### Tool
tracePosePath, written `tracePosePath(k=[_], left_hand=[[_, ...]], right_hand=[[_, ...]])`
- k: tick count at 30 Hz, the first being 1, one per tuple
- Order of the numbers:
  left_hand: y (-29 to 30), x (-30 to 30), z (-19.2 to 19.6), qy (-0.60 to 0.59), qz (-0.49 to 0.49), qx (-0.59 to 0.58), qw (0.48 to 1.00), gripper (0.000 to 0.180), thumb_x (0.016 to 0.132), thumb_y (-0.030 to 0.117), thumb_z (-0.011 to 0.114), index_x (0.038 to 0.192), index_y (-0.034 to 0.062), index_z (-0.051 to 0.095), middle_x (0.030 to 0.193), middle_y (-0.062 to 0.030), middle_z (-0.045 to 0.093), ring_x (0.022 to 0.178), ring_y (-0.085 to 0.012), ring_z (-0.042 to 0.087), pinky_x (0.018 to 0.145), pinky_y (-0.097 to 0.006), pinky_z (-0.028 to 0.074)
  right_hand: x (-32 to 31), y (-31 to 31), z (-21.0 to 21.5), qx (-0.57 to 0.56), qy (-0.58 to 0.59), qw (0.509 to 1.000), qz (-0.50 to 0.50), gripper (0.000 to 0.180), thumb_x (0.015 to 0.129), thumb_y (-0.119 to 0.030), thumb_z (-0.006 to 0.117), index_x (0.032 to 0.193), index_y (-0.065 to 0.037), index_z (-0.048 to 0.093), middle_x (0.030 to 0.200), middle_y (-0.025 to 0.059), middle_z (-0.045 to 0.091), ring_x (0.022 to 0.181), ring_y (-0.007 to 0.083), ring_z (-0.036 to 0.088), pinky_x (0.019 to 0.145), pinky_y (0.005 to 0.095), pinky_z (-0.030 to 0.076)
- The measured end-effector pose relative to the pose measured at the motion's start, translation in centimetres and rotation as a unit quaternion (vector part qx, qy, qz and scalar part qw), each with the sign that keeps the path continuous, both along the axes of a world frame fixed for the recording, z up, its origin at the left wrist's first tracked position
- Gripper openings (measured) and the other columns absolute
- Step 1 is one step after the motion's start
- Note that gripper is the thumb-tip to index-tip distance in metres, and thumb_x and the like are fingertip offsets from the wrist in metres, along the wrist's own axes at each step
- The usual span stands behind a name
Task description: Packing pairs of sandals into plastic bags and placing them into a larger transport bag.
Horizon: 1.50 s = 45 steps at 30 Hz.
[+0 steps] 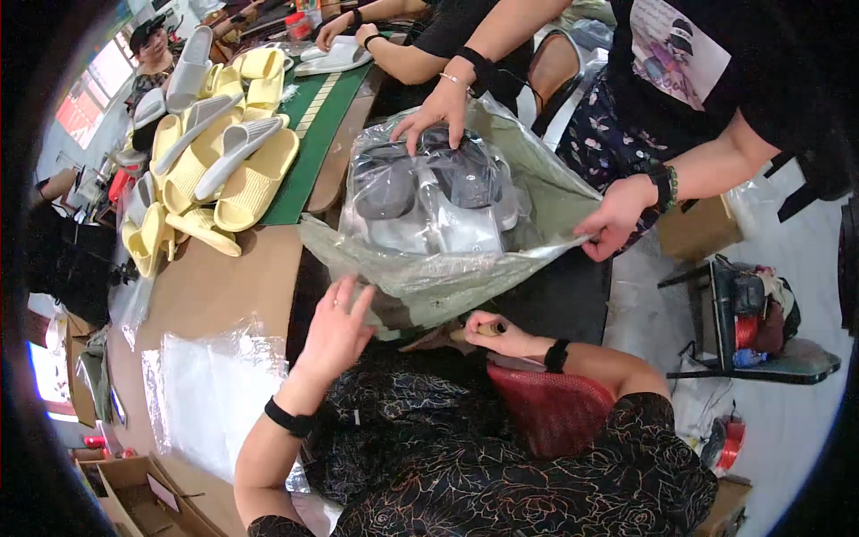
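While the left hand spreads open-fingered against the near lip of a large translucent sack, the right hand is closed on a small tan, stick-like thing at the sack's lower edge; what it is I cannot tell. The sack lies between the person and a co-worker, whose two hands press down the bagged grey slippers inside and pull the far rim wide. Judging by this, the step in hand is filling or settling the sack; next would call for gathering its slack mouth with both hands. To the left, the bench carries flat clear bags and a heap of yellow slippers. A red-backed chair crowds the right elbow.
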<state>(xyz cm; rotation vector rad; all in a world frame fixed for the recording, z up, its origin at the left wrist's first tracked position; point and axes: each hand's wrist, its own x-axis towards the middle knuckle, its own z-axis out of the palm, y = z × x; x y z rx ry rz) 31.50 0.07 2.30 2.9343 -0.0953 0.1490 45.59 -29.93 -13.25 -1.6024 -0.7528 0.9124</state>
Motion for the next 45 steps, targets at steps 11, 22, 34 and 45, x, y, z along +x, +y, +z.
tracePosePath(k=[11, 22, 34, 45], left_hand=[[-11.1, 2.1, -4.4, 0.097, -0.122, -0.295, 0.943, 0.060, 0.085, 0.024, 0.071, 0.136, 0.0040, 0.047, 0.120, -0.0234, 0.059, 0.109, -0.0423, 0.056, 0.094, -0.044, 0.048], [-16.6, 7.2, -5.2, 0.189, -0.043, -0.393, 0.899, 0.029, 0.088, 0.019, 0.068, 0.111, 0.0034, 0.061, 0.098, -0.0172, 0.067, 0.091, -0.0370, 0.064, 0.079, -0.043, 0.051], [-15.8, 5.9, -5.4, 0.194, -0.074, -0.401, 0.893, 0.030, 0.088, 0.011, 0.070, 0.115, 0.0039, 0.061, 0.114, -0.0140, 0.067, 0.107, -0.0314, 0.065, 0.085, -0.038, 0.052], [-15.8, 6.8, -5.6, 0.179, -0.107, -0.433, 0.877, 0.030, 0.087, 0.008, 0.065, 0.115, 0.0022, 0.059, 0.114, -0.0167, 0.063, 0.105, -0.0358, 0.061, 0.090, -0.041, 0.050]], right_hand=[[4.5, -12.9, 8.9, -0.069, 0.085, 0.964, -0.241, 0.038, 0.084, -0.009, 0.072, 0.120, -0.004, 0.060, 0.102, 0.0030, 0.067, 0.097, 0.0164, 0.062, 0.083, 0.0314, 0.051], [0.6, -34.8, -13.8, -0.269, 0.170, 0.827, -0.463, 0.061, 0.083, -0.039, 0.074, 0.125, 0.002, 0.056, 0.116, 0.0138, 0.065, 0.103, 0.0268, 0.063, 0.088, 0.0390, 0.050], [-3.5, -29.3, -10.4, -0.256, 0.234, 0.735, -0.583, 0.067, 0.079, -0.042, 0.080, 0.120, 0.007, 0.060, 0.110, 0.0117, 0.066, 0.097, 0.0229, 0.061, 0.086, 0.0355, 0.048], [-11.9, -34.6, -17.2, -0.308, 0.318, 0.738, -0.510, 0.053, 0.083, -0.056, 0.072, 0.100, -0.006, 0.067, 0.080, 0.0007, 0.061, 0.060, 0.0143, 0.049, 0.052, 0.0333, 0.035]])
